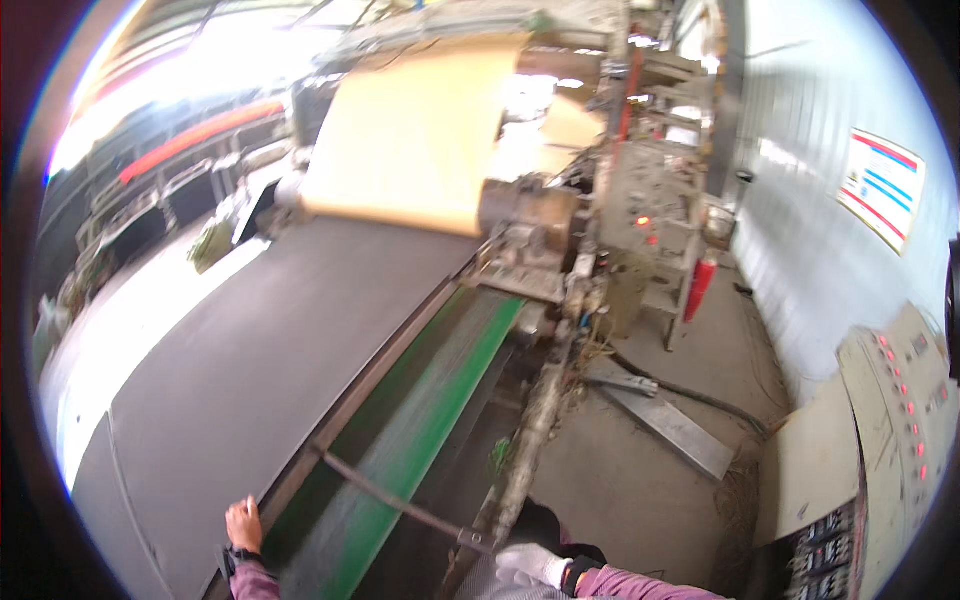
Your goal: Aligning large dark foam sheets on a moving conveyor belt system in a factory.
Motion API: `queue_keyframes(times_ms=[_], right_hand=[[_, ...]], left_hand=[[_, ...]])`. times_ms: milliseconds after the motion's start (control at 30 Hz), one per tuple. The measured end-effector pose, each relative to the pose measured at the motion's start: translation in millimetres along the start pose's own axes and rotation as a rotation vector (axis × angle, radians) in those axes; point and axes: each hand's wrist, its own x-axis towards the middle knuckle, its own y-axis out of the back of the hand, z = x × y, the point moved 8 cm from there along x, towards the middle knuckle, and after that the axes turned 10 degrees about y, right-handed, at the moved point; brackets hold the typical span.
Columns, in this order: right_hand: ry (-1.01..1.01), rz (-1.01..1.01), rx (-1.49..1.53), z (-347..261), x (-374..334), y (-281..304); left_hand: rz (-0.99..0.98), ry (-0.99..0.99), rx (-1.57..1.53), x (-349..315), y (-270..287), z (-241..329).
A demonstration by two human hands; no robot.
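Note:
My left hand (243, 525), bare with a dark watch on the wrist, is at the right edge of a wide dark grey sheet (290, 310) lying on the machine. Its fingers are curled closed; a small pale spot shows at the fingertips, and I cannot make out what they hold. My right hand (530, 565), in a white glove with a dark band at the wrist, is beside the machine's side frame (535, 420), close to the end of a thin metal bar (390, 496). Its fingers are too blurred to read. Between the hands runs a green belt (425, 440).
A tan web (415, 130) comes down to a roller at the sheet's far end. To the right stands a control cabinet (880, 410) with red lights and exposed wiring. A metal channel (675, 432) and a dark hose (700, 400) lie on the floor. A red cylinder (700, 290) is farther back.

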Motion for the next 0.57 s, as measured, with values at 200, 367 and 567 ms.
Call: queue_keyframes(times_ms=[200, 367, 567], right_hand=[[-0.025, 0.041, 0.129, 1, 3, -2], [-0.042, 0.017, 0.073, -5, 5, -3], [-0.11, -0.006, 0.112, 9, 13, -2]], left_hand=[[-0.081, 0.546, -0.274, -65, 20, -132], [-0.145, 0.51, -0.316, -37, 56, -43], [-0.107, 0.444, -0.247, 0, 74, 36]])
